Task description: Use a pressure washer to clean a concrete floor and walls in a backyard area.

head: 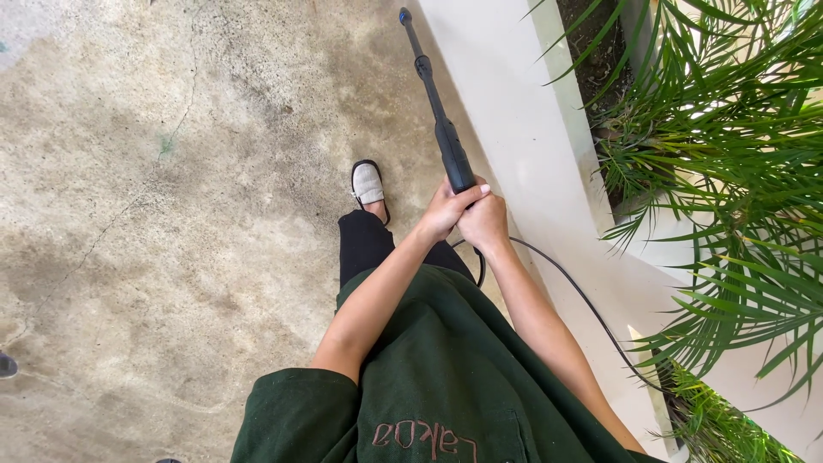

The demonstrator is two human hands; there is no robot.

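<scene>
Concrete floor [129,214], stained and mottled grey-brown with thin cracks running across it, fills the left side of the view. Further right, near the middle, a foot in a grey slipper with a black rim [369,183] rests on that floor, below it a black trouser leg and the dark green top the person wears. Both bare arms reach forward from the green sleeves and meet at a long black spray wand [444,129]. The left hand [442,211] wraps its fingers [463,199] closed around the lower end of the wand's grip, and the right hand [486,220] sits just beside it, touching it, also closed on the grip; the right fingers curl away from the camera and mostly cannot be seen. The wand points forward and slightly left, held above the floor, its small blue-tipped nozzle at the top of the view. A thin black hose [591,309] leaves the wand below the hands and trails to the right along a pale wall ledge [531,154]. Beyond the ledge, at the far right, stand green palm fronds [737,171] with dark soil behind them.
</scene>
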